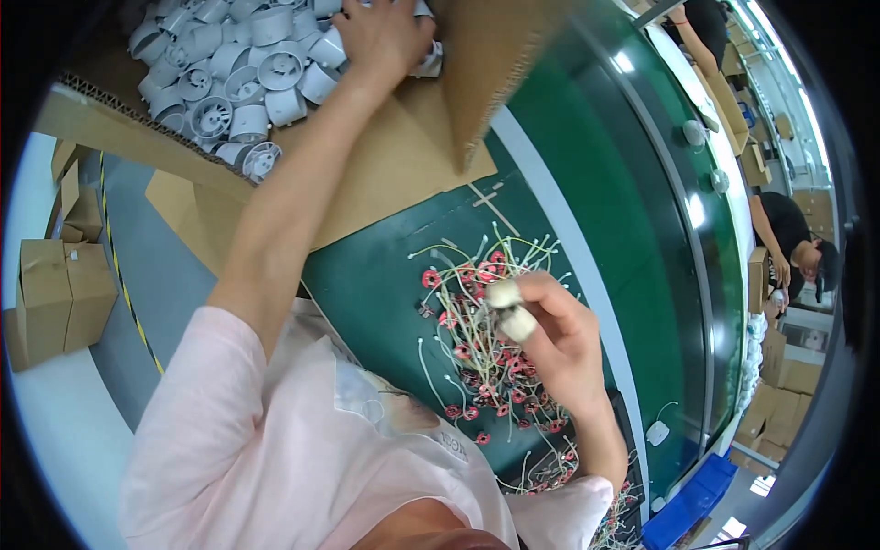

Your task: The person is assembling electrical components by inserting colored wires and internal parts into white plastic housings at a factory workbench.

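Left hand (380,37) reaches to 12 o'clock, fingers curled loosely over white housings (238,73) in the carton (119,128) — right hand (550,330) pinches a small wired part (495,316) over the coil pile (477,348) at 5 o'clock.

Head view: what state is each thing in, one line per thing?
cardboard box: flaps open, full of white round housings.
left hand: reaching into the box, on the housings.
right hand: pinching a small part, taped fingertips, over the coil pile.
coil pile: loose, tangled on green bench.
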The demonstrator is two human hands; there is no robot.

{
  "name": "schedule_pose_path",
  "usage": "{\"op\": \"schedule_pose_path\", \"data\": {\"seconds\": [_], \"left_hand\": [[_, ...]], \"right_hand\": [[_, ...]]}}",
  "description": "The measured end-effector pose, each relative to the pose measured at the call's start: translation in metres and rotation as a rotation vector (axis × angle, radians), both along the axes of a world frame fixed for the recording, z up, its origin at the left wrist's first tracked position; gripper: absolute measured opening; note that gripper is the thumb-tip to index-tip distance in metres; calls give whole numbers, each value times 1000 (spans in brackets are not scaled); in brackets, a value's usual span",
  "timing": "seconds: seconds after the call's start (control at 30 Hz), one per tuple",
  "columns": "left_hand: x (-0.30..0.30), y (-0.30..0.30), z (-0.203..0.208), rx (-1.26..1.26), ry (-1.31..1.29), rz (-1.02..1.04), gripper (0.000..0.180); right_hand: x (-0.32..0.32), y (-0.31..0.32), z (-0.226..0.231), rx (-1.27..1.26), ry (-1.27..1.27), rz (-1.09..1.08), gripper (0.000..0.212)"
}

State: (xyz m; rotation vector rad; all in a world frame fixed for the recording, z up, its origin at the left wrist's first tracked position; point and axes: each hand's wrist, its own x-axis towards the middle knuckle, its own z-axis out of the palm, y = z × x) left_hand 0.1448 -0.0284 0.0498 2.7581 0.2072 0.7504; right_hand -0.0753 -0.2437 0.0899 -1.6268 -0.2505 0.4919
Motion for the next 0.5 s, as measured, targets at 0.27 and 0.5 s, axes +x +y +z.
{"op": "schedule_pose_path", "data": {"seconds": [0.27, 0.5], "left_hand": [[-48, 7, -54, 73, -96, -235, 28], [-99, 15, -38, 171, -201, -412, 27]], "right_hand": [[45, 64, -16, 95, 147, 36, 25], [51, 40, -14, 264, 270, -153, 36]]}}
